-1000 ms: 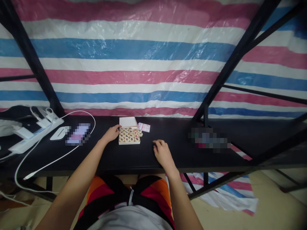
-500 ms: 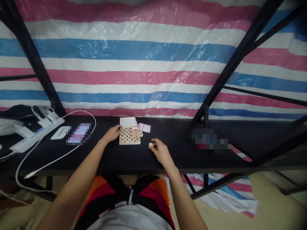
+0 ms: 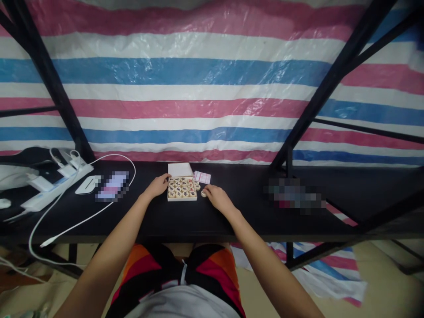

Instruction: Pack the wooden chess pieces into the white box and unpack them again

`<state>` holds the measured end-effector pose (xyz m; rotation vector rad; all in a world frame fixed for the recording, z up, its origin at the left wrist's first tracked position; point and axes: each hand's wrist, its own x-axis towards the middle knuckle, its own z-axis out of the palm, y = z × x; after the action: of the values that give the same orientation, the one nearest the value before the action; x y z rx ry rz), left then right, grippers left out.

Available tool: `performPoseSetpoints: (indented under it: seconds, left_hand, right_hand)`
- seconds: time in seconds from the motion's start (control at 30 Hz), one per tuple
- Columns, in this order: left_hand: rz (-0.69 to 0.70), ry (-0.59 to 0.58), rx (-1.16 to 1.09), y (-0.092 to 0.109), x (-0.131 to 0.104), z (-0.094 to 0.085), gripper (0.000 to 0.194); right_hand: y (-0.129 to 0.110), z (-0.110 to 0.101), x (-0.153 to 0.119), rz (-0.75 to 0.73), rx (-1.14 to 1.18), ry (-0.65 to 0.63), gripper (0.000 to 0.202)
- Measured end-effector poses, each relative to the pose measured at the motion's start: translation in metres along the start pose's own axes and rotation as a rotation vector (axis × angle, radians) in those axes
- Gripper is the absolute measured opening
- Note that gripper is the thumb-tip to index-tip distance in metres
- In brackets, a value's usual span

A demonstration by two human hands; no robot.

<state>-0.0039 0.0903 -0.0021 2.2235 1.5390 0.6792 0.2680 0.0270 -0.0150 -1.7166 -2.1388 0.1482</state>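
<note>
Right hand (image 3: pixel 219 199): fingers drawn nearly closed, tips on a small, round, cream-coloured disc (image 3: pixel 203 193), just right of the box. I read this as a light pinch; the underside of the grip is hidden, and I can't tell whether the disc is clear of the surface.

Left hand (image 3: pixel 158 186): loosely open, fingertips at the far left corner of the shallow white rectangular box (image 3: pixel 182 199), nothing lifted.

In the box, rows of round cream pieces with black or red characters (image 3: pixel 178 189). One more loose cream piece (image 3: pixel 198 187) lies against its right side. Behind, a flat white lid (image 3: pixel 179 170); beside that, a pink-and-white card (image 3: pixel 202 177). All on the long black tabletop (image 3: pixel 185 223).

Farther left, a white power strip (image 3: pixel 56 190) and white cable (image 3: pixel 74 222).

My judgement: single-piece handling, left hand steadying the box. Moving the disc calls for a secure fingertip pinch and care around the neighbouring piece.
</note>
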Motion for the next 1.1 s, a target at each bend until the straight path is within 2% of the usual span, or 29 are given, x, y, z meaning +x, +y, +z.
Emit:
performPoseSetpoints:
  seconds: [0.17,0.43,0.53,0.7,0.8,0.9,1.0,1.1]
  left_hand:
    - [-0.011,0.001,0.013,0.001,0.0,0.0,0.04]
    - [0.001,0.012,0.018,-0.004,0.001,0.003,0.04]
    - [0.003,0.016,0.011,-0.002,0.0,0.002,0.04]
    - [-0.006,0.01,0.006,0.001,0.0,0.0,0.041]
    - [-0.009,0.005,0.016,0.001,0.0,0.0,0.041]
    - [-0.017,0.002,0.027,0.001,0.0,0.0,0.041]
    - [-0.033,0.001,0.024,0.001,0.0,0.0,0.041]
    - [-0.039,-0.002,0.032,0.001,0.0,-0.001,0.041]
  right_hand:
    - [-0.009,0.002,0.008,0.013,0.016,-0.038,0.031]
    - [0.002,0.008,0.005,-0.026,0.385,-0.015,0.041]
    - [0.005,0.011,0.002,-0.065,0.457,-0.012,0.043]
    - [0.002,0.013,0.002,-0.117,0.428,0.052,0.03]
    - [-0.007,0.009,-0.001,-0.149,0.363,0.132,0.022]
    - [-0.02,0.004,-0.008,-0.254,0.311,0.209,0.021]
    - [-0.03,0.003,-0.013,-0.381,0.258,0.145,0.027]
    - [-0.033,0.003,-0.013,-0.446,0.222,0.082,0.03]
